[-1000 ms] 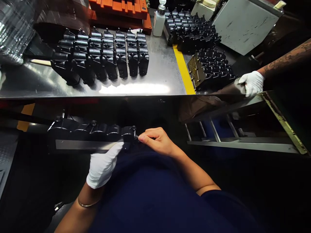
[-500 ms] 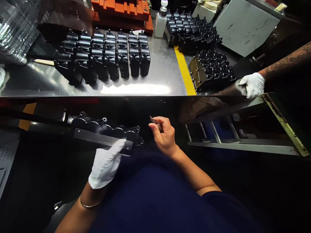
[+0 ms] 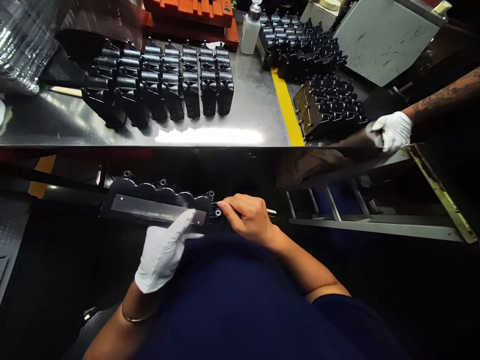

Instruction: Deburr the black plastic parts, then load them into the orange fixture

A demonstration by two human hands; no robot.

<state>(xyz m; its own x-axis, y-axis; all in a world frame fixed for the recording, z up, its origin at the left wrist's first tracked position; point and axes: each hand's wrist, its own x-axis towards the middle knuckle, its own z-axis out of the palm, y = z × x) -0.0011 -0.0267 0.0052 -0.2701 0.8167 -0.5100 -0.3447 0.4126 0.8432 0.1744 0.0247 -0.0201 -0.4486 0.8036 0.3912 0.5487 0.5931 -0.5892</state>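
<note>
My left hand (image 3: 161, 257), in a white glove, is closed on a black scalloped casting (image 3: 123, 187), its thumb lying over a flat pale strip on the face. Small ringed lugs stick out along the casting's far edge and right end. Bare and closed, my right hand (image 3: 247, 215) grips a thin-bladed knife (image 3: 271, 211); the pale handle end shows behind the fist. At the casting's right end, the blade's tip meets or nearly meets a lug; contact is too small to tell.
A metal bench (image 3: 255, 120) carries rows of black castings (image 3: 191, 75), more castings (image 3: 333, 105) beyond a yellow stripe (image 3: 287, 107), a white bottle (image 3: 250, 32) and an orange fixture (image 3: 191, 15). At right rests another person's gloved hand (image 3: 395, 131), above a metal rack (image 3: 375, 227).
My right hand has moved slightly left and down, turning so the knife points at the casting's right end. The casting is tilted a little differently in my left hand.
</note>
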